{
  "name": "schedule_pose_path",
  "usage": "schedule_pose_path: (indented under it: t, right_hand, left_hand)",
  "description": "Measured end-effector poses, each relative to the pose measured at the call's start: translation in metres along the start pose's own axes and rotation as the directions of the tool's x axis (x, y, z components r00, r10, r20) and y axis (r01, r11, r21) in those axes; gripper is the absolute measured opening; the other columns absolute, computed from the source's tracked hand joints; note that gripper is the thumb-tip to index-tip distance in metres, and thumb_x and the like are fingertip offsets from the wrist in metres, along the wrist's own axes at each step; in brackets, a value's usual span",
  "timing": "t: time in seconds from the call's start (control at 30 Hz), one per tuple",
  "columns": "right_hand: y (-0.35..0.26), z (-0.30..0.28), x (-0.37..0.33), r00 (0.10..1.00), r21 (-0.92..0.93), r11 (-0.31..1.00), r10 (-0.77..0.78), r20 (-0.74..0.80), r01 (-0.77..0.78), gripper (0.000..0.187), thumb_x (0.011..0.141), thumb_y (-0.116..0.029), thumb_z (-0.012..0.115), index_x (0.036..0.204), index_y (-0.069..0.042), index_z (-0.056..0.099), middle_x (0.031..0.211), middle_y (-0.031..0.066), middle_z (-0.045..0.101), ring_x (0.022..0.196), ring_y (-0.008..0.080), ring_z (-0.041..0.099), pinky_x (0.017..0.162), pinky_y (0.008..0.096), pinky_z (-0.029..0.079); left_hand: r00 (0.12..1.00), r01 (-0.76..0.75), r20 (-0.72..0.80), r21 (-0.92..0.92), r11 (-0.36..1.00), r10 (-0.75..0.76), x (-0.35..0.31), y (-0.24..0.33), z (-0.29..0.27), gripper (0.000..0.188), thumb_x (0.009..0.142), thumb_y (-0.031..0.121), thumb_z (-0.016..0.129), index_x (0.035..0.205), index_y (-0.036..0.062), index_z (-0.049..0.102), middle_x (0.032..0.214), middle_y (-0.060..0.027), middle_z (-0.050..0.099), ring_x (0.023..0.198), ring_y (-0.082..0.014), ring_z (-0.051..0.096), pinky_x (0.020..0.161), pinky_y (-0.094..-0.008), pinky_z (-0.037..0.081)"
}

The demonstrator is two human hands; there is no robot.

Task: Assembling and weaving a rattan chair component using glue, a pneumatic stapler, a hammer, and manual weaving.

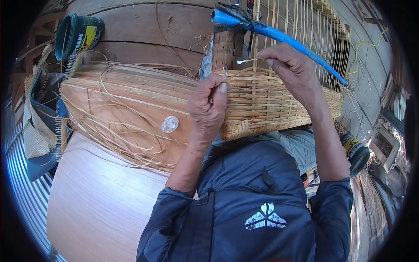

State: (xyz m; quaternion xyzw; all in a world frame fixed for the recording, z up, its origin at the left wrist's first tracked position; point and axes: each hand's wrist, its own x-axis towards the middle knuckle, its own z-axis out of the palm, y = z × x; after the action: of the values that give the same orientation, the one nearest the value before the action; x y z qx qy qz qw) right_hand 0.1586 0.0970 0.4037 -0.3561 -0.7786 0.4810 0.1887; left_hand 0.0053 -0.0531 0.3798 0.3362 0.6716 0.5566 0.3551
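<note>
A woven wicker piece (266, 102) rests across my lap, its light brown cane laced tightly along the near side. Tall bare cane stakes (299, 19) rise from it at the far side. Over its left end, my left hand (206, 107) is closed, thumb against forefinger, on a thin cane strand (239, 72). My right hand (293, 72) is held above the weave, pinching a short thin stick (249, 60) with a white tip. A curved blue tube (290, 43), tied with black cord at its left end, lies across the stakes just beyond my right hand.
To the left, loose cane strands (126, 135) trail over stacked wooden boards (98, 94), with a clear faceted lump (170, 124) on top. A dark green bucket (94, 41) stands behind. A pale wood-grain panel (104, 196) is nearer. On the right are another pot (355, 155) and a yellow cord (358, 54).
</note>
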Motion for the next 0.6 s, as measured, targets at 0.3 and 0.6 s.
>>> schedule_pose_path:
  t: [0.3, 0.6]
  right_hand:
    - [-0.014, 0.007, 0.011, 0.998, -0.132, 0.991, -0.021, 0.055, 0.028, 0.021, 0.082, 0.001, 0.057, 0.099, -0.008, 0.065, 0.090, 0.0095, 0.060, 0.082, 0.0240, 0.060, 0.071, 0.0318, 0.048]
    - [-0.027, 0.010, 0.015, 0.995, -0.179, 0.982, -0.037, 0.096, 0.054, 0.020, 0.082, 0.002, 0.055, 0.097, -0.007, 0.064, 0.093, 0.0118, 0.060, 0.087, 0.0271, 0.061, 0.072, 0.0331, 0.050]
  left_hand:
    - [0.995, -0.098, -0.009, -0.022, 0.995, 0.098, 0.003, -0.023, -0.008, 0.023, 0.078, -0.009, 0.056, 0.099, 0.0024, 0.057, 0.087, -0.0081, 0.062, 0.078, -0.0148, 0.059, 0.068, -0.0256, 0.048]
    - [0.888, -0.456, 0.077, 0.262, 0.851, 0.452, 0.009, -0.027, -0.011, 0.042, 0.063, -0.012, 0.063, 0.102, 0.0039, 0.059, 0.092, -0.0130, 0.061, 0.074, -0.0273, 0.062, 0.060, -0.0320, 0.051]
